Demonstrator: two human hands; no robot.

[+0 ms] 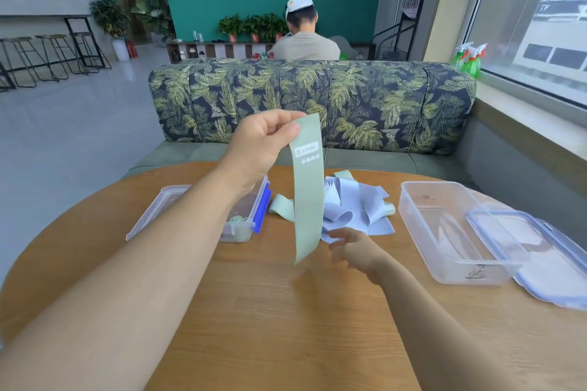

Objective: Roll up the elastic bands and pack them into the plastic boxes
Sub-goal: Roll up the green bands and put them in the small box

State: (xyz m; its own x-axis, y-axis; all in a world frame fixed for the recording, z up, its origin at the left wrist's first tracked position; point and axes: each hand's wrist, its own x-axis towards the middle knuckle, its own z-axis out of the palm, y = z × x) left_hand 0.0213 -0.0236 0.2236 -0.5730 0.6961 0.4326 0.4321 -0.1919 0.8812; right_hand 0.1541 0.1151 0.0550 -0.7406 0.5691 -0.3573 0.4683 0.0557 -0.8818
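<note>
My left hand (263, 143) is raised above the table and pinches the top end of a pale green elastic band (307, 200), which hangs straight down to just above the wood. My right hand (355, 247) hovers low beside the band's bottom end, fingers apart, holding nothing. Behind the band lies a loose pile of lilac and green bands (352, 209). A clear box with a blue clip (251, 222) on the left holds a rolled green band (237, 220). A larger clear box (451, 232) stands empty on the right.
The round wooden table (270, 311) carries everything. A blue-rimmed lid (546, 257) leans against the right box. A leaf-print sofa (317, 98) stands behind the table, and a person sits beyond it with their back turned. A window sill runs along the right.
</note>
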